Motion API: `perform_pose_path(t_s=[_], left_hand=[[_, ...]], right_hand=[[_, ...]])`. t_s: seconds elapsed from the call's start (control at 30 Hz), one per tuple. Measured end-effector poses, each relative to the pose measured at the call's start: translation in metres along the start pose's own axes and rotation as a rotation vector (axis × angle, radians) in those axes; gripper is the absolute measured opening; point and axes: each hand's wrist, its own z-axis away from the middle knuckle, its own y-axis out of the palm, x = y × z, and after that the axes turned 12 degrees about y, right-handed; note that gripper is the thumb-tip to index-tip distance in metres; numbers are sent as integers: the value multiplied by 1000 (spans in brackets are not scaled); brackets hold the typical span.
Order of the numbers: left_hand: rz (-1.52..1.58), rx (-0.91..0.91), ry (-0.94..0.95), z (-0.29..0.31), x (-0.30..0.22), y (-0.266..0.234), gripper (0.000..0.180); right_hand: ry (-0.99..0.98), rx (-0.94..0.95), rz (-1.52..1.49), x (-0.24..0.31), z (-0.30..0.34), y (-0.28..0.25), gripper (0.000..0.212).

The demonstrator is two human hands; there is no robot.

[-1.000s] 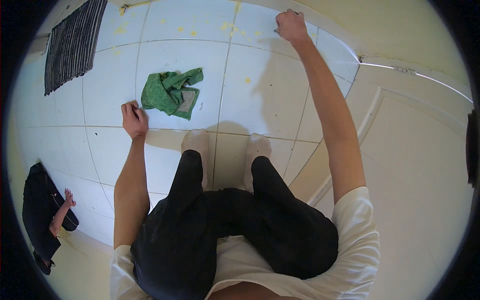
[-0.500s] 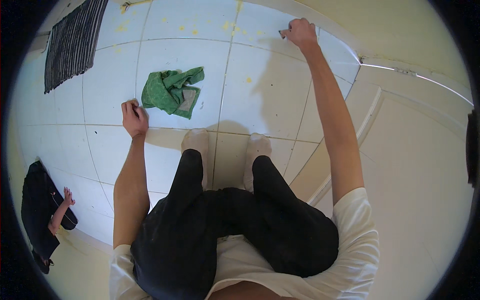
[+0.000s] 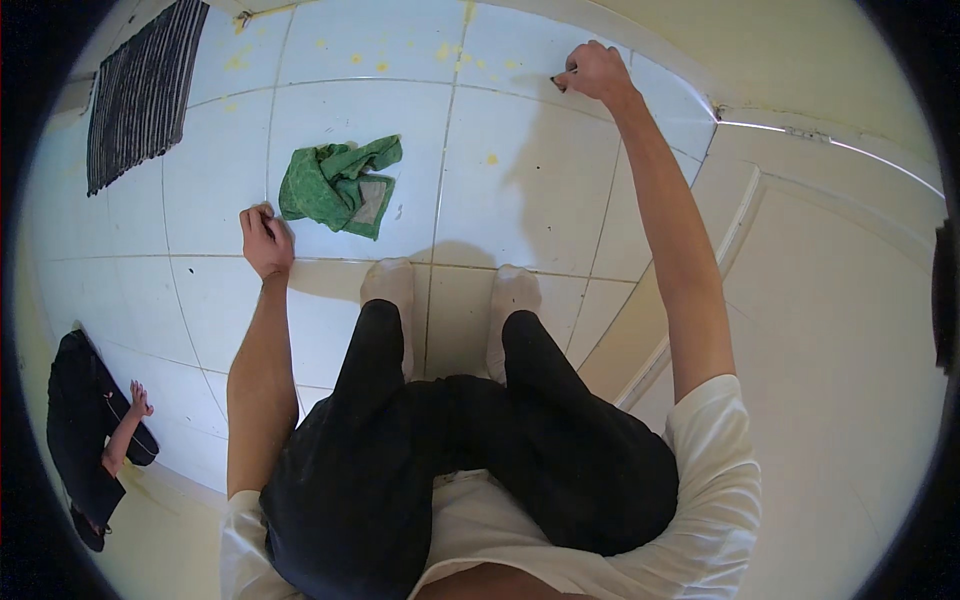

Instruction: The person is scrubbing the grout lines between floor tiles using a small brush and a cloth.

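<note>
My right hand (image 3: 597, 72) is stretched far forward over the tiled floor (image 3: 340, 105). Its fingers are pinched together, and a small dark tip (image 3: 558, 83) shows at them; its kind cannot be made out. Closed with its fingers curled, my left hand (image 3: 266, 242) rests on the floor by a grout line; whether it holds anything is hidden. A crumpled green cloth (image 3: 330, 188) with a grey patch lies just right of that hand, apart from it. Yellow spots (image 3: 382, 67) mark the far tiles, with a single one (image 3: 492, 160) nearer me.
A door (image 3: 830, 330) and its frame stand at the right, with a wall (image 3: 780, 45) behind my right hand. At the far left lies a striped dark mat (image 3: 148, 95). Another person in black (image 3: 80, 410) is at the left edge, one hand out. My socked feet (image 3: 389, 283) are between my arms.
My right hand has shifted slightly left and toward me, the small dark tip with it. The left hand stays by the cloth. The whole view has moved a little.
</note>
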Motion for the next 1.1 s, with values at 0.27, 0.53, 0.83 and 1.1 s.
perform_pose_path(t_s=[0.27,0.53,0.83,1.1], left_hand=[[-48,-18,49,1,3,-2,12],[-23,-51,65,-1,-1,2,11],[-24,7,8,1,1,-1,15],[-38,18,5,0,4,0,14]], right_hand=[[52,26,67,10,5,-5,34],[91,-133,169,11,9,-2,33],[20,94,97,10,7,-7,33],[100,38,52,16,11,-8,35]])
